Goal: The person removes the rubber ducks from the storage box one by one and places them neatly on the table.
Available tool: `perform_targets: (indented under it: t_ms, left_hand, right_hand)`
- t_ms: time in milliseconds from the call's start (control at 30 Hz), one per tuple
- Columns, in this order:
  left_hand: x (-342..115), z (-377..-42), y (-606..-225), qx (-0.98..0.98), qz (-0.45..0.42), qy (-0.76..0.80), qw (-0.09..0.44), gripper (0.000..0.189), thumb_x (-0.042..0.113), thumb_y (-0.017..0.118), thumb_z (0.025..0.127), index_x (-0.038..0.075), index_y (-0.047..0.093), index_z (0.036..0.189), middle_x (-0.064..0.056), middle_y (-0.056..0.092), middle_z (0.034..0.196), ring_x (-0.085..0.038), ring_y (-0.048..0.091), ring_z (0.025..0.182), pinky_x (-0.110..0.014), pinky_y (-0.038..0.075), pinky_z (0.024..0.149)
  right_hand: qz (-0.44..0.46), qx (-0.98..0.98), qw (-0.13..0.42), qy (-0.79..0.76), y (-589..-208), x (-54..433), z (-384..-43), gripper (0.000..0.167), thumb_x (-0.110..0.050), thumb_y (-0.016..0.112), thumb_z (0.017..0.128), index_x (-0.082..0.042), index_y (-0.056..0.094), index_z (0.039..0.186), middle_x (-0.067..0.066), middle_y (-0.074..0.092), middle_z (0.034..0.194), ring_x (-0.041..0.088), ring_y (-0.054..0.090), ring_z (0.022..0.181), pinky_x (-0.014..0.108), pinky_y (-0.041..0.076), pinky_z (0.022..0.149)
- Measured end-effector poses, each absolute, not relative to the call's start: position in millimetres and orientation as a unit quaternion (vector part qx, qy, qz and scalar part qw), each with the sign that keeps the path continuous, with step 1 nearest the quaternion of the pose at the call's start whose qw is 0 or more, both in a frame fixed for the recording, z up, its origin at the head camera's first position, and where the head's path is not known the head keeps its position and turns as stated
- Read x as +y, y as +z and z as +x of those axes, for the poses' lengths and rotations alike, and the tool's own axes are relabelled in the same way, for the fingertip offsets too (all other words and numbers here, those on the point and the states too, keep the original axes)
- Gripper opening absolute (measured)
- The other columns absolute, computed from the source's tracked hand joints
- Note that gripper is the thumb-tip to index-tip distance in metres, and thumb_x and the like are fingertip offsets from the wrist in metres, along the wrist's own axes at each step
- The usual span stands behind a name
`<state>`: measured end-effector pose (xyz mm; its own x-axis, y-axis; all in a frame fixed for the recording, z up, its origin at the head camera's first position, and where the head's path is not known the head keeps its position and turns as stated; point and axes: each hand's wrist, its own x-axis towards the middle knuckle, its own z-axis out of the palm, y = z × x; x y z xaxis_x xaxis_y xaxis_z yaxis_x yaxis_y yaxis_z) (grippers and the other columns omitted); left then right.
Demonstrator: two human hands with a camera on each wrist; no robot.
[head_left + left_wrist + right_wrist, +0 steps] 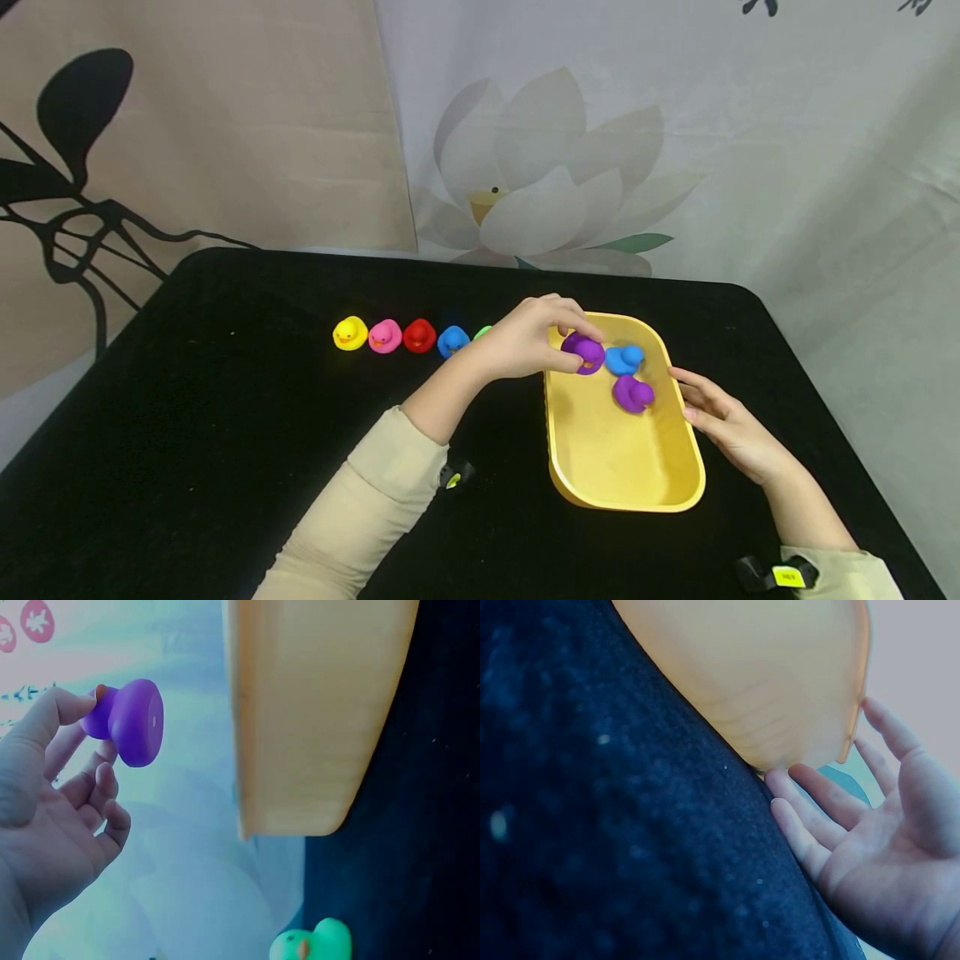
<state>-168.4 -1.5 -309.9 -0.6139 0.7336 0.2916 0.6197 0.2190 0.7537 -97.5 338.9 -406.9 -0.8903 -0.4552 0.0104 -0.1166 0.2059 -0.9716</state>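
Nothing can be read: dark marks on the yellow label (789, 577) of the black wrist device (808, 571), four o'clock in head view; white signs on red ovals (37, 620), left wrist view's ten o'clock.

Eight visible ducks (419, 336), one tray (611, 462), one table (225, 400)

A wide table with rounded far corners, covered in matte black cloth (187, 433), stands before a hanging fabric backdrop. Its left part is a plain beige panel (277, 108); the rest is a pale grey-white sheet (787, 183) printed with a large white lotus flower (555, 217), yellow at the centre, above a slim green leaf (637, 242). Far left, black curling plant shapes (84, 104) spread. The left wrist view shows red ovals with white marks (37, 620), probably printed, though blurred.
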Motion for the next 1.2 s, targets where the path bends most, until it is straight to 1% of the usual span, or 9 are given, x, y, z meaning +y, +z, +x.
perform_targets:
  t_ms: [333,633,833,1000,1200]
  left_hand:
    - [-29.1,-158.9,-297.7,0.76,0.438,0.479,0.041,0.028,0.006,0.074,0.079,0.009,0.074,0.106,0.006,0.063,0.102,-0.012,0.048,0.098,-0.031,0.051,0.073]
    - [-52.0,-154.0,-291.4,0.744,0.45,0.494,0.0,0.026,0.004,0.074,0.077,0.008,0.075,0.103,0.005,0.063,0.099,-0.014,0.05,0.098,-0.033,0.052,0.072]
    - [-69.7,-151.4,-286.4,0.741,0.449,0.5,-0.009,0.027,0.002,0.072,0.077,0.007,0.075,0.103,0.004,0.063,0.1,-0.016,0.05,0.099,-0.032,0.054,0.072]
    - [-87.2,-149.8,-282.8,0.751,0.435,0.497,-0.01,0.028,0.001,0.072,0.076,0.008,0.075,0.103,0.004,0.063,0.101,-0.016,0.049,0.102,-0.032,0.053,0.074]
    - [-111.7,-150.0,-280.9,0.764,0.412,0.495,-0.02,0.031,-0.002,0.074,0.075,0.008,0.075,0.103,0.002,0.063,0.103,-0.018,0.05,0.101,-0.037,0.052,0.073]
  right_hand:
    - [-0.185,0.765,0.142,-0.6,-407.4,339.4,-97.7,0.048,-0.004,0.04,0.102,-0.002,0.025,0.148,-0.007,0.052,0.13,0.01,0.056,0.114,0.024,0.046,0.089]
    - [-0.187,0.764,0.141,-0.602,-408.0,339.6,-97.8,0.049,-0.004,0.04,0.101,-0.001,0.025,0.147,-0.007,0.052,0.13,0.01,0.056,0.113,0.024,0.046,0.09]
    - [-0.188,0.763,0.14,-0.602,-409.0,340.1,-97.8,0.048,-0.003,0.041,0.101,-0.001,0.026,0.147,-0.007,0.052,0.13,0.01,0.056,0.113,0.024,0.046,0.09]
    - [-0.193,0.76,0.141,-0.605,-408.8,340.4,-98.1,0.049,-0.003,0.04,0.102,-0.002,0.025,0.148,-0.005,0.052,0.131,0.012,0.057,0.113,0.025,0.046,0.09]
    - [-0.195,0.758,0.143,-0.606,-407.9,339.9,-98.4,0.049,-0.004,0.04,0.102,-0.002,0.025,0.148,-0.005,0.052,0.131,0.012,0.057,0.113,0.025,0.046,0.09]
